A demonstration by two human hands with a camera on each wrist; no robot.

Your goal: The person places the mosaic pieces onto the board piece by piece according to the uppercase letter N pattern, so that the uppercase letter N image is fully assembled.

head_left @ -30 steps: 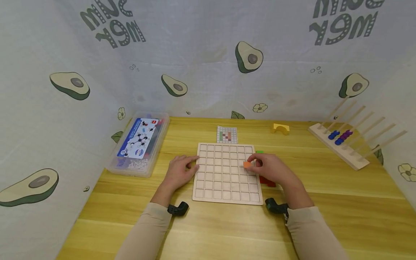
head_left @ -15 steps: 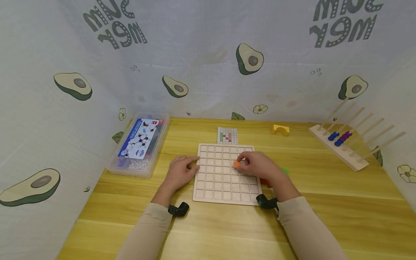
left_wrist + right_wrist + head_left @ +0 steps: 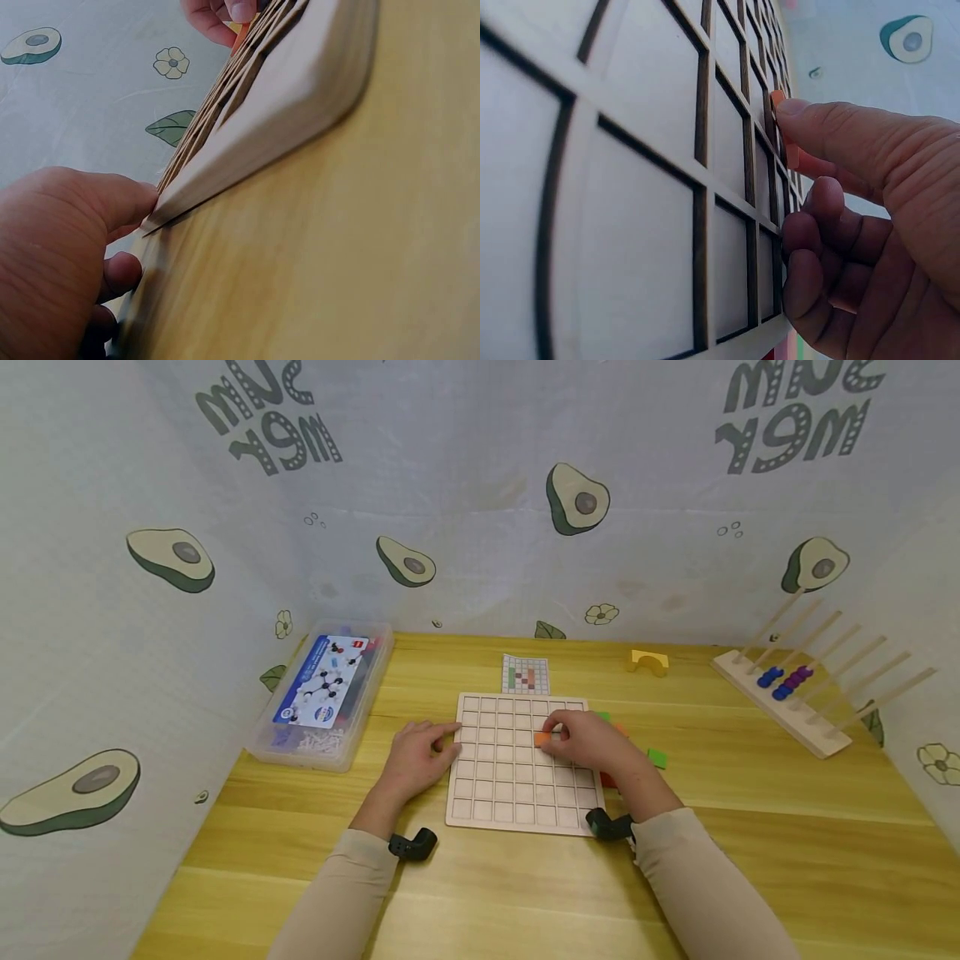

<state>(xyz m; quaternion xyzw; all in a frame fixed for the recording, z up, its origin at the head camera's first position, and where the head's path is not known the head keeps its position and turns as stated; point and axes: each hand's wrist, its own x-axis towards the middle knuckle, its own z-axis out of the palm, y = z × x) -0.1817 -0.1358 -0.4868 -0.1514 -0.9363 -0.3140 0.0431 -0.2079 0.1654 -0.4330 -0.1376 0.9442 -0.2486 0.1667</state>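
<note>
A square wooden grid board (image 3: pixel 493 791) lies on the table in front of me. My right hand (image 3: pixel 592 742) is over its right half, pinching an orange square tile (image 3: pixel 542 739) between thumb and forefinger. In the right wrist view that tile (image 3: pixel 785 127) stands tilted at the grid, the other fingers curled near the board. At the board's left edge my left hand (image 3: pixel 415 765) rests on the table, thumb and forefinger touching the rim. Green (image 3: pixel 657 758) and red (image 3: pixel 608 780) tiles lie right of the board, partly hidden by my right hand and forearm.
Behind the board lies a small printed grid card (image 3: pixel 526 676) with coloured squares. A clear plastic case (image 3: pixel 322 693) is at the left. A yellow arch block (image 3: pixel 648 662) sits at the back, and a peg stand (image 3: pixel 780 702) with blue and purple beads at the right.
My right hand has carried the orange tile leftward over the board, then settled with it lower at a grid cell. More loose tiles show to the right. My left hand stays put.
</note>
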